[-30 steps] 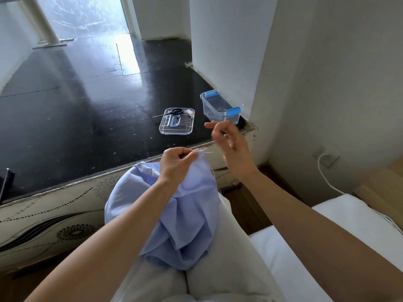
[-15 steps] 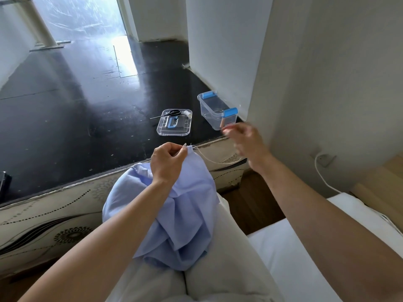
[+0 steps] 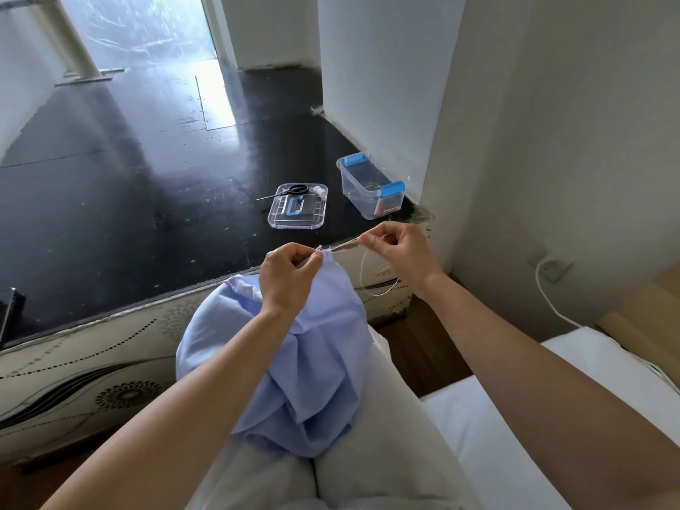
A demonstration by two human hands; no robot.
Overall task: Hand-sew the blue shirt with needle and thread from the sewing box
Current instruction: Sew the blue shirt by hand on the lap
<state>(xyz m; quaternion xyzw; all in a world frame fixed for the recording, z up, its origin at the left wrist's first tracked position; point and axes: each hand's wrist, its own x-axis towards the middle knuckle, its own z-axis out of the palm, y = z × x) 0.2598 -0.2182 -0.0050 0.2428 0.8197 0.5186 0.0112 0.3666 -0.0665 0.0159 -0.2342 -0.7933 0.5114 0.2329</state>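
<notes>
The light blue shirt [image 3: 301, 362] lies bunched over my lap. My left hand [image 3: 289, 276] pinches its raised top edge between thumb and fingers. To the right of that edge, my right hand [image 3: 399, 252] pinches the needle, which is too thin to make out clearly. A pale thread [image 3: 364, 277] runs from the shirt's edge to my right fingers and hangs in a loop below them. The clear sewing box [image 3: 371, 189] with blue clasps stands open on the black surface beyond my hands.
The box's clear lid [image 3: 298, 211] lies to its left, with black scissors [image 3: 290, 190] and a small white spool resting on it. A white wall corner rises at right. A white cable [image 3: 548, 296] hangs from a wall socket. White bedding is at lower right.
My right hand swung out to the right, drawing the thread, and has come back in toward the shirt's edge. My left hand kept its pinch on the fabric.
</notes>
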